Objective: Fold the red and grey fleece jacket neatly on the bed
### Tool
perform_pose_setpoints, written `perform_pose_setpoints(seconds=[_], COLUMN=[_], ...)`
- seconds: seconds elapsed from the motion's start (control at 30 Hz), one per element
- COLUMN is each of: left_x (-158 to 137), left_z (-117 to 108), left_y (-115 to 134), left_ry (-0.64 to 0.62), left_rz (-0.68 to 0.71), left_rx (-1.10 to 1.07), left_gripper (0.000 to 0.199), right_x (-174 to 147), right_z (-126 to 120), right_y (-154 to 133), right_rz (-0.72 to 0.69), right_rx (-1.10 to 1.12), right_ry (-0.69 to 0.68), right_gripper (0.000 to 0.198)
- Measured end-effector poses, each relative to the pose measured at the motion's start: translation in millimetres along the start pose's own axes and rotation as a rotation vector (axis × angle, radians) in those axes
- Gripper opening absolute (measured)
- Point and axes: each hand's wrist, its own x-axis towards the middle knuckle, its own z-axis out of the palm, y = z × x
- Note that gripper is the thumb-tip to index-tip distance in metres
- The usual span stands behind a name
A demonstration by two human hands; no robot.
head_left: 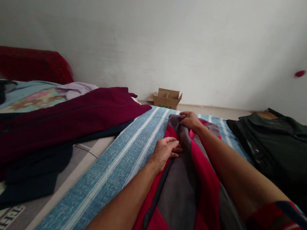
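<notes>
L hand (164,151): fingers curled, pinching a fold of the red-and-grey fleece garment (189,192) at its mid seam, thumb on top. R hand (190,120): closed grip on the far end of the same garment, bunching fabric just beyond L fingers; whether that end is collar or hem can't tell. Garment runs lengthwise from under both hands back toward the person, lying on a blue-white striped bedsheet (127,152).

Progress, judged: garment already drawn into a long narrow strip, sides look folded in; far end still bunched, not flattened, no crosswise fold yet.

L of L fingers, well apart: maroon cloth (68,113) over a dark navy piece (37,176). R of R fingers: dark green jacket (279,143). Beyond both hands, by the wall: small open cardboard box (167,98).
</notes>
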Motion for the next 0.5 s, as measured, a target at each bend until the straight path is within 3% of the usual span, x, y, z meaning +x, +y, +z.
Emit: perform_pose_setpoints(seconds=[0.1,0.17,0.23,0.37,0.5], left_x=[2.7,2.5,0.7,-2.3,-1.0], left_z=[-1.8,-3.4,-4.4,-4.8,-6.0], left_y=[-9.0,-13.3,-15.8,-17.6,-18.0], left_ry=[0.181,0.196,0.171,0.076,-0.028], left_rz=[0.29,0.505,0.613,0.553,0.539], left_rx=[0.443,0.769,1.01,1.259,1.274], left_gripper=[0.024,0.027,0.029,0.027,0.027], right_x=[-2.4,-5.8,-8.5,-10.7,-15.6], right_z=[-3.3,-7.1,-12.2,-15.9,4.6], right_y=[8.0,7.6,0.2,-31.7,-52.0], right_rz=[-0.043,-0.067,-0.09,-0.219,-0.457], right_rx=[-0.166,-0.285,-0.41,-0.617,-0.714], right_ry=[-0.025,-0.038,-0.045,-0.14,-0.398], right_gripper=[0.049,0.048,0.048,0.039,0.024])
